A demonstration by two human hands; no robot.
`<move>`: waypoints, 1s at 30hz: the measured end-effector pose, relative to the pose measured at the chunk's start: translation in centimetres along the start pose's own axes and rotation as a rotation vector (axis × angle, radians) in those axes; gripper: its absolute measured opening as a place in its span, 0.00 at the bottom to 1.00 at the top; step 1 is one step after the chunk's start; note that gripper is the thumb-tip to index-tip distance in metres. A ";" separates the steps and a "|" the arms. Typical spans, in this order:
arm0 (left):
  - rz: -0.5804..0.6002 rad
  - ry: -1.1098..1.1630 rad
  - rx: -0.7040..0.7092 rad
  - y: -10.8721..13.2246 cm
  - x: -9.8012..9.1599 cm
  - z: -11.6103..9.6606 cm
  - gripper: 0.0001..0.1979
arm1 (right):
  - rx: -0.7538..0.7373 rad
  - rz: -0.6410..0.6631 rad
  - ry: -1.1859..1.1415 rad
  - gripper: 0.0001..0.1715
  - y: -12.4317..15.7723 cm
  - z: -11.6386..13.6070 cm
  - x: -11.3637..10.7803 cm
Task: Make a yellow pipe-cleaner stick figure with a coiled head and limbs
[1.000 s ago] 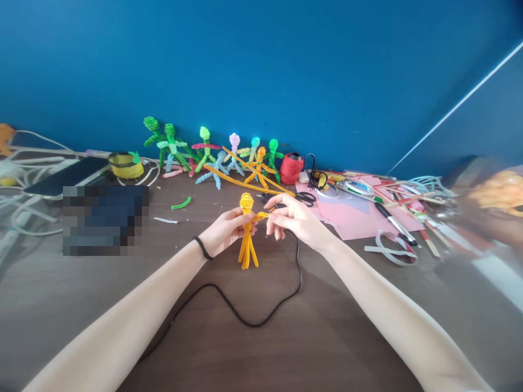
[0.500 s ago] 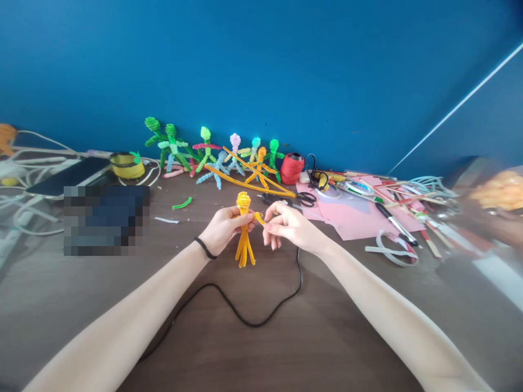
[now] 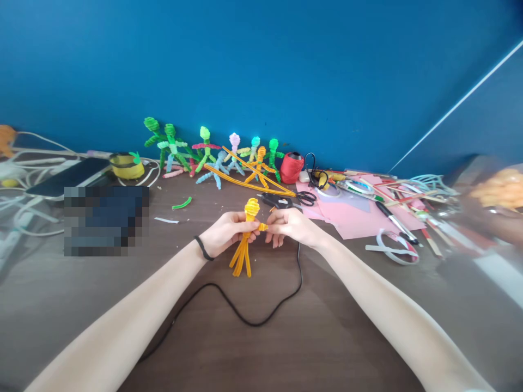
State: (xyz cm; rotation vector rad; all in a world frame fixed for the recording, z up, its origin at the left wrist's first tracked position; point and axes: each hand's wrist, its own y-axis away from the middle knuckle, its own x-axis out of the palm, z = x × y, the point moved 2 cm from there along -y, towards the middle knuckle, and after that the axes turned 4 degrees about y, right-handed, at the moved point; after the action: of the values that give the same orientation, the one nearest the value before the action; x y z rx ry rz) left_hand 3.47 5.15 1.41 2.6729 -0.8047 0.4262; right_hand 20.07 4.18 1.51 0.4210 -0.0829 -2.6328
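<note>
A yellow-orange pipe-cleaner figure (image 3: 242,255) hangs over the middle of the table, with a coiled round head on top and several loose strands below. My left hand (image 3: 229,233) pinches its body just under the head, a black band round the wrist. On the right, my right hand (image 3: 291,226) closes its thumb and fingertips on the figure's short wound arm. Behind the hands lie a black glue gun (image 3: 278,200), black scissors (image 3: 307,198) and long orange pipe cleaners (image 3: 245,185).
Several pipe-cleaner figures (image 3: 205,147) lean along the blue wall. Red twine (image 3: 291,167), pink paper (image 3: 359,215) and sticks lie right. Phone (image 3: 69,177), yellow tape (image 3: 127,165) and cables are left. A black cord (image 3: 253,324) curves across the front.
The figure has shifted slightly right and down and now tilts, its strands swinging left. My right fingers have come closer to its body, and the arm strand looks shorter and more tightly wound.
</note>
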 end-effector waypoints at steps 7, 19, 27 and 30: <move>0.006 -0.111 -0.053 -0.1 0.2 0.3 0.07 | -0.052 -0.126 0.209 0.09 0.6 1.3 -0.7; -0.175 -0.153 0.125 -0.2 0.3 0.0 0.10 | -0.101 -0.275 0.135 0.13 1.5 3.0 1.0; -0.189 0.031 0.131 -0.5 -0.2 0.3 0.10 | -0.075 -0.234 -0.249 0.11 0.8 1.9 1.2; -0.170 0.099 0.157 -0.5 0.0 0.3 0.09 | -0.093 -0.237 -0.375 0.10 0.6 1.7 1.4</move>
State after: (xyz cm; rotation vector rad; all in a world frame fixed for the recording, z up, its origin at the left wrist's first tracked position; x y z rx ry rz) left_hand 3.82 5.45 1.02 2.8093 -0.5309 0.5946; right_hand 18.65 2.95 2.77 -0.1060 -0.0323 -2.9038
